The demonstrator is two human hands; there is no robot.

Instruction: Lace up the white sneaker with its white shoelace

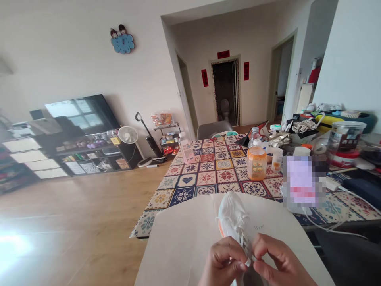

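Through the head camera I am watching two bare hands working close together over a white lace-up shoe (233, 210) with an orange patch low on its side. The shoe is lying on a smooth, pale board with a rounded far edge (178, 242), its toe pointing away from the wearer and its near end partly hidden by the fingers. The left hand (228, 258) is pinching a small white piece (248, 262) between thumb and index finger, though I am not managing to tell whether that is lace or tongue. The right hand (275, 258) is holding its thumb and index finger nearly together just beside it; whether they are gripping anything, I cannot tell. Beyond the board, a tablecloth of colourful patterned squares (205, 177) is covering the table. On it I am seeing a clear pink-tinted bottle with a white cap (186, 151) standing at the left, a translucent orange jar (256, 166) standing past the shoe, and a pixelated upright screen (300, 178) glowing at the right, with a thin white cable (333, 229) trailing near it.
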